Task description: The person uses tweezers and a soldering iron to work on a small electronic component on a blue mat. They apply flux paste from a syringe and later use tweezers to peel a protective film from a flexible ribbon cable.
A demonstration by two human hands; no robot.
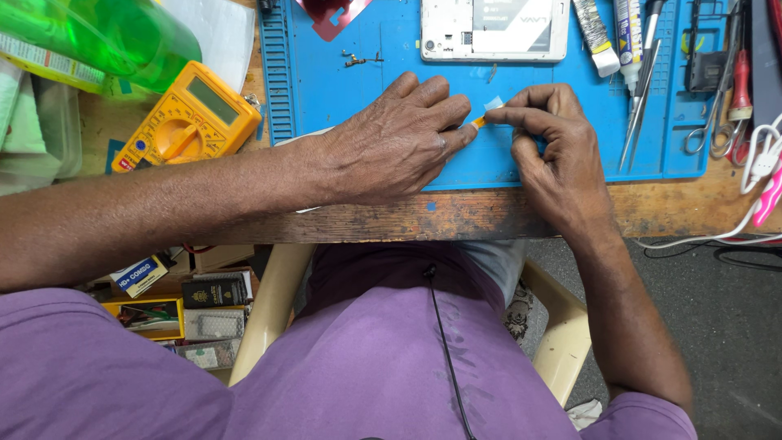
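The fingers of the left hand point(383, 147) and the right hand point(547, 134) meet and pinch a tiny orange strip point(479, 122) with a pale blue tab point(494, 103), most likely so that such a small, thin thing stays put. It sits right between the fingertips, just above the blue mat point(358, 90) on the tabletop point(676, 208), and its long way runs from one hand toward the other, tilted up toward the right fingers. Past the fingers lies an opened white phone point(494, 28), with tweezers point(639, 98) beyond the right hand and a yellow meter point(191, 118) beyond the left.
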